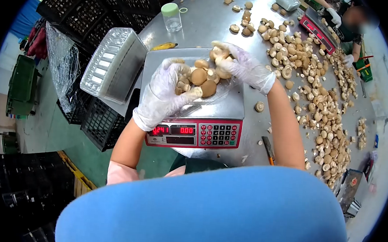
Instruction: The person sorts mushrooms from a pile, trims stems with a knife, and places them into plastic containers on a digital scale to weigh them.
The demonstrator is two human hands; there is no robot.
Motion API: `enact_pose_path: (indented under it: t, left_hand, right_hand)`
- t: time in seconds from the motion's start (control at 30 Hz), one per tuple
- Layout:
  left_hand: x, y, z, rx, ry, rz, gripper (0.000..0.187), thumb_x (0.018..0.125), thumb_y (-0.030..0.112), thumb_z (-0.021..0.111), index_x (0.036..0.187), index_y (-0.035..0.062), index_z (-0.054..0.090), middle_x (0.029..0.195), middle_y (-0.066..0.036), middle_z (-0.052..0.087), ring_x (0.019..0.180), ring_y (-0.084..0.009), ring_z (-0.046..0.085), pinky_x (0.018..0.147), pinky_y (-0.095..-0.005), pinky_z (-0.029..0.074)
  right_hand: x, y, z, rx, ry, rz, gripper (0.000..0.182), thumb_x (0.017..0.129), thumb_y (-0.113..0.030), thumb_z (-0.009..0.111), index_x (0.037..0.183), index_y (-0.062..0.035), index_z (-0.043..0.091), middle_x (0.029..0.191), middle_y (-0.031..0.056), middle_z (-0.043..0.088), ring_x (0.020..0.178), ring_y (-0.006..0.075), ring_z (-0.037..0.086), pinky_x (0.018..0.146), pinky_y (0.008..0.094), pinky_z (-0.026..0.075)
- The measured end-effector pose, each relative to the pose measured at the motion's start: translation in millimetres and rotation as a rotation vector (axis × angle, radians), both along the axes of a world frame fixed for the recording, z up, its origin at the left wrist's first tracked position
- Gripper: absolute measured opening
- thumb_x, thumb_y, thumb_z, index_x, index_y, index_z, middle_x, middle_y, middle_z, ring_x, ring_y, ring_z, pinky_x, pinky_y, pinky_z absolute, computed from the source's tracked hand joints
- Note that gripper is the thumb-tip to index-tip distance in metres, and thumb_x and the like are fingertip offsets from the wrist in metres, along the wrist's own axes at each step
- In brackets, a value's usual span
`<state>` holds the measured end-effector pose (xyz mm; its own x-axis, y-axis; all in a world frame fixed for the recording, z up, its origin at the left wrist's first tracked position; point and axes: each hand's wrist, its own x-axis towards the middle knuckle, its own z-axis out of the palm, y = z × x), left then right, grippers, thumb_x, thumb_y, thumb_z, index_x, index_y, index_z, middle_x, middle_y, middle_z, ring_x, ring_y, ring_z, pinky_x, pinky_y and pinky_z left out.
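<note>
A red-fronted scale (221, 109) stands on the metal table with its display lit. On its plate lies a clear plastic tray (199, 100) with several brown mushrooms (199, 76) in it. My left hand (162, 93), in a white glove, curves round the left side of the tray and the mushrooms, fingers bent. At the tray's upper right, my right hand (247, 67), also gloved, has its fingers closed round mushrooms (218, 54).
Many mushrooms (322, 106) are spread across the table's right side. A stack of clear trays (113, 64) stands left of the scale. Beyond are a green-lidded bottle (171, 18) and a banana (164, 46). A knife (268, 150) lies near my right forearm. A co-worker (352, 28) is by another scale (318, 32).
</note>
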<state>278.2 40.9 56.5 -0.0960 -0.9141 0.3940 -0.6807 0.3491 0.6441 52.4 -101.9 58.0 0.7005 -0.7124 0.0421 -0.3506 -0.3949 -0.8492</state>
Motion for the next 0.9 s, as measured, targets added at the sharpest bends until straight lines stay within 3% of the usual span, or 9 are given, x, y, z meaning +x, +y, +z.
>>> enact_pose_path:
  t: [0.23,0.33,0.4,0.47,0.57,0.63,0.83,0.87,0.9]
  left_hand:
    - [-7.7,-24.2,8.0,0.021,-0.269,-0.187,0.055,0.084,0.011,0.074,0.136,0.0076,0.057,0.127,-0.016,0.061,0.114,-0.0336,0.060,0.100,-0.0409,0.048]
    - [-9.2,-25.1,5.2,0.116,-0.031,-0.150,0.041,0.087,0.003,0.069,0.128,0.0051,0.062,0.121,-0.013,0.063,0.111,-0.0276,0.062,0.099,-0.0361,0.049]
    - [-7.8,-24.5,1.8,0.215,0.204,-0.136,0.033,0.089,0.000,0.068,0.122,0.0030,0.064,0.116,-0.010,0.064,0.107,-0.0210,0.062,0.095,-0.0315,0.049]
    - [-4.5,-22.9,-1.5,0.151,0.112,-0.143,0.033,0.089,0.000,0.068,0.121,0.0028,0.064,0.114,-0.010,0.063,0.107,-0.0215,0.062,0.095,-0.0313,0.049]
    - [-6.6,-22.0,0.2,0.066,-0.022,-0.141,0.031,0.090,0.003,0.069,0.121,0.0038,0.065,0.111,-0.010,0.063,0.107,-0.0230,0.062,0.094,-0.0324,0.050]
    - [-12.9,-21.4,10.5,-0.072,-0.143,-0.093,0.032,0.085,0.009,0.073,0.116,0.0039,0.068,0.115,-0.016,0.065,0.103,-0.0339,0.063,0.089,-0.0420,0.052]
    - [-53.8,-31.8,19.2,-0.210,-0.422,-0.310,0.043,0.086,0.015,0.068,0.128,0.0109,0.060,0.125,-0.011,0.060,0.119,-0.0310,0.056,0.107,-0.0529,0.038]
    - [-61.1,-34.3,13.2,-0.195,-0.481,-0.343,0.039,0.087,0.015,0.066,0.126,0.0119,0.061,0.124,-0.010,0.061,0.118,-0.0306,0.057,0.109,-0.0529,0.036]
    - [-65.9,-37.3,7.0,-0.185,-0.545,-0.379,0.036,0.089,0.016,0.063,0.124,0.0129,0.061,0.122,-0.009,0.061,0.117,-0.0302,0.058,0.111,-0.0528,0.034]
  right_hand:
    - [-13.0,-6.8,-20.7,0.132,-0.234,0.015,0.035,0.102,-0.025,0.054,0.132,-0.0080,0.061,0.120,0.0094,0.068,0.109,0.0173,0.063,0.098,0.0294,0.049]
    - [-4.8,-2.0,-20.3,-0.260,-0.366,-0.091,0.028,0.096,-0.012,0.061,0.123,-0.0081,0.064,0.115,0.0082,0.070,0.100,0.0195,0.067,0.092,0.0305,0.053]
    - [0.6,4.0,-4.7,-0.402,-0.243,-0.129,0.026,0.094,-0.012,0.062,0.120,-0.0094,0.065,0.112,0.0079,0.070,0.098,0.0227,0.066,0.090,0.0329,0.053]
    - [9.5,7.5,-10.7,-0.726,-0.092,-0.120,0.022,0.090,-0.018,0.064,0.112,-0.0127,0.066,0.108,0.0074,0.069,0.098,0.0300,0.062,0.084,0.0388,0.055]
    - [11.8,10.1,-26.7,-0.743,0.031,0.073,0.029,0.094,-0.033,0.061,0.113,-0.0126,0.069,0.112,0.0088,0.069,0.110,0.0300,0.059,0.096,0.0399,0.050]
    - [4.8,19.1,-18.3,-0.554,-0.107,-0.014,0.031,0.095,-0.035,0.061,0.114,-0.0118,0.070,0.115,0.0088,0.069,0.114,0.0297,0.059,0.099,0.0400,0.048]
    - [-47.0,40.8,-25.5,-0.058,-0.182,-0.424,0.034,0.098,-0.038,0.060,0.114,-0.0098,0.071,0.110,0.0134,0.069,0.099,0.0241,0.067,0.088,0.0316,0.052]
    - [-61.1,39.8,-60.6,-0.600,-0.020,-0.414,0.035,0.098,-0.040,0.060,0.113,-0.0105,0.071,0.102,0.0138,0.068,0.093,0.0255,0.067,0.083,0.0330,0.053]
    - [-67.4,54.1,-55.2,-0.333,-0.109,-0.455,0.033,0.097,-0.040,0.062,0.113,-0.0124,0.071,0.099,0.0136,0.067,0.090,0.0258,0.066,0.081,0.0345,0.053]
